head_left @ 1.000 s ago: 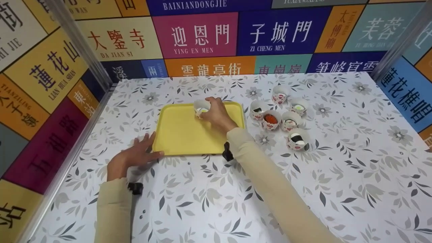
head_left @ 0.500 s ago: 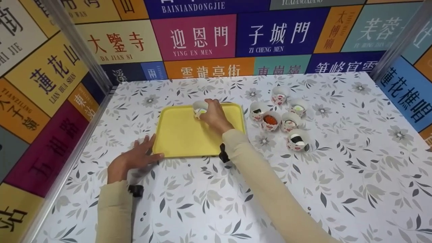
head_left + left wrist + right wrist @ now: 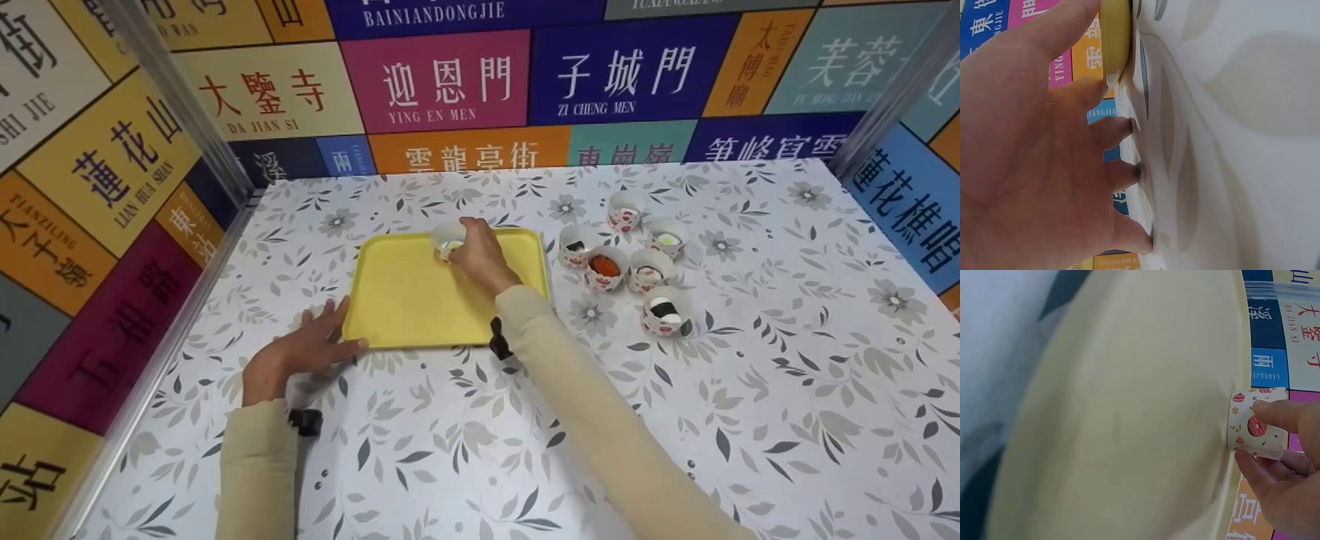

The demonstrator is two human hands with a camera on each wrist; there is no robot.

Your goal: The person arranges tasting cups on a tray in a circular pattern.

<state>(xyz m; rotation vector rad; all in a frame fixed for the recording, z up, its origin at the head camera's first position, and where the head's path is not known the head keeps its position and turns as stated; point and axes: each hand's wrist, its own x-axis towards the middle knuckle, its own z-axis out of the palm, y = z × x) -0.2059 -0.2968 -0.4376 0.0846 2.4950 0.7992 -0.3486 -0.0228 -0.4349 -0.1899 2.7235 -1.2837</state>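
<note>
At the back of a yellow tray [image 3: 405,300], my right hand [image 3: 482,256] pinches a small paper cup [image 3: 444,241] with pale contents. In the right wrist view the cup [image 3: 1247,433] bears a donut print and stands at the tray's rim, between thumb and fingers. My left hand [image 3: 304,351] is at the tray's front left corner. Seen from the left wrist, thumb and forefinger of that hand [image 3: 1044,152] touch the tray edge [image 3: 1113,50], while the other fingers are spread and reach down to the tabletop.
Several similar paper cups stand right of the tray. One holds orange-red filling [image 3: 604,267], and the front one holds a white piece with a dark band [image 3: 664,309]. A flower-patterned cloth [image 3: 450,450] covers the table. Colourful sign panels [image 3: 442,82] line the back and sides.
Both hands stay nearly where they were, the right on the cup and the left at the tray corner. The whole head view shifts slightly.
</note>
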